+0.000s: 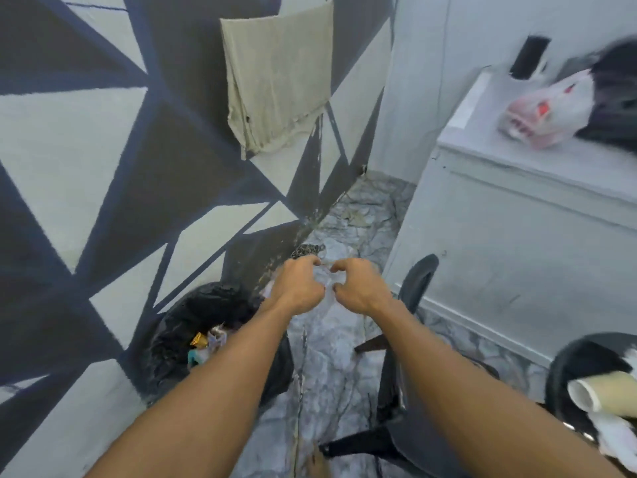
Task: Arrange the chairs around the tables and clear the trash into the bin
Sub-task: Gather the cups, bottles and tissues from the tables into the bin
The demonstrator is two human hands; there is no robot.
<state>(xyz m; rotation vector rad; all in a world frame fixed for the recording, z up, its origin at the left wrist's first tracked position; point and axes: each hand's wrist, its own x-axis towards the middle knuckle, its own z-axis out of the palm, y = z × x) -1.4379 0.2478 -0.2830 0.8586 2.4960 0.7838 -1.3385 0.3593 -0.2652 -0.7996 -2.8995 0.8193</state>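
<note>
Both my hands are stretched out above the marble floor, just right of the bin [186, 315]. My left hand [299, 288] and my right hand [362, 288] are curled on a crumpled piece of clear plastic [328, 281] held between them; it is blurred and hard to make out. The bin has a black liner, stands against the patterned wall, and holds several coloured wrappers [204, 343]. A black chair [416, 283] stands to the right of my arms. On a second black chair [582, 357] at the far right lie a paper cup [610, 391] and white tissue [618, 439].
A beige cloth [275, 81] hangs on the triangle-patterned wall. A white counter [517, 208] closes off the right side, with a white plastic bag [551, 110] and a dark bag on top. A metal chain [307, 250] lies on the floor beyond my hands.
</note>
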